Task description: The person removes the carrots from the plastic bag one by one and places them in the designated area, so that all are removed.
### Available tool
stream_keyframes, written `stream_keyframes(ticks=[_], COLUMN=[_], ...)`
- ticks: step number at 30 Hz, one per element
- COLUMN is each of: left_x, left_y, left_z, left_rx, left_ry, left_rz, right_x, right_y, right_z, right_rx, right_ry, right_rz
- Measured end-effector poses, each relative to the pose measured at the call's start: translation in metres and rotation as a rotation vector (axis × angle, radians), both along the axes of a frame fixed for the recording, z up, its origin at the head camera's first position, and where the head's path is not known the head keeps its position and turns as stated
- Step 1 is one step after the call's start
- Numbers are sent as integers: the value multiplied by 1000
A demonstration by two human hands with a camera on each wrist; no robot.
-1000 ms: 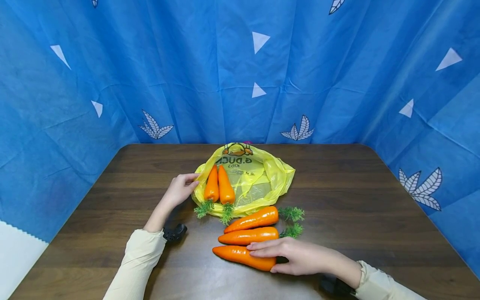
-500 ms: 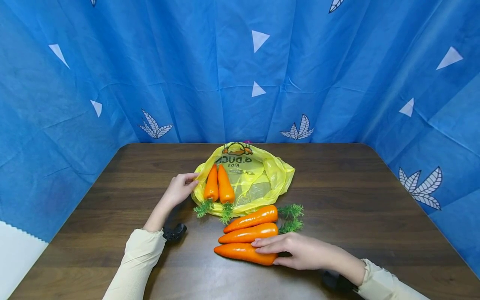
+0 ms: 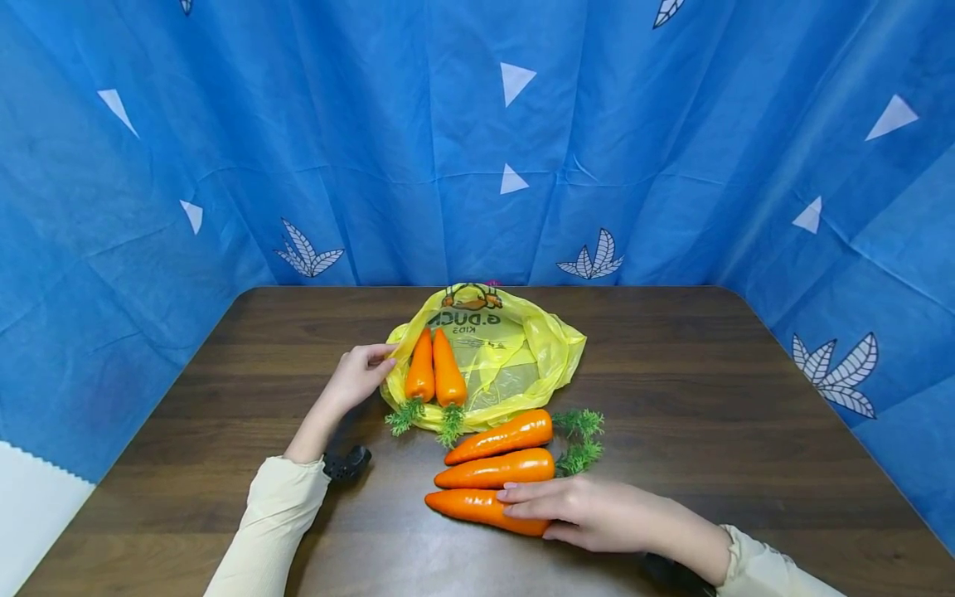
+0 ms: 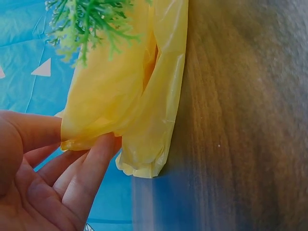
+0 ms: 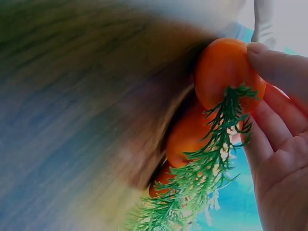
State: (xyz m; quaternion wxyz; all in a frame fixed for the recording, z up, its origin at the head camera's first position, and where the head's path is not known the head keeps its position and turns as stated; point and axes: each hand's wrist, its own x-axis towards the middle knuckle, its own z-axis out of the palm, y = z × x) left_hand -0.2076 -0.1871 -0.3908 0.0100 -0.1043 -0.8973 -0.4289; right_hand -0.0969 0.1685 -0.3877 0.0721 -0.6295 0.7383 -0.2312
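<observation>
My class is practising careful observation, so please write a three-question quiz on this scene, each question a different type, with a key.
1. Count: how many carrots lie in the mouth of the yellow bag?

2. True or false: the left hand is holding a carrot.

3. Multiple choice: of the three loose carrots outside the yellow bag, which one is between the right hand's thumb and fingers?
A) the one nearest the yellow bag
B) the middle one
C) the one farthest from the yellow bag

Key
1. Two.
2. False: it pinches the yellow bag.
3. C, the farthest carrot.
</observation>
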Motion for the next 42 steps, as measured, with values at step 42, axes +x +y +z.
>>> stream_keyframes(ticks=[42], left_x=[-4], left_y=[19], left_z=[32], left_rx=[-242], left_ry=[194], left_rz=[-452], right_x=[-150], right_y=[73], right_z=[-19], right_rx=[-192], right_ry=[-204], right_rz=[-583])
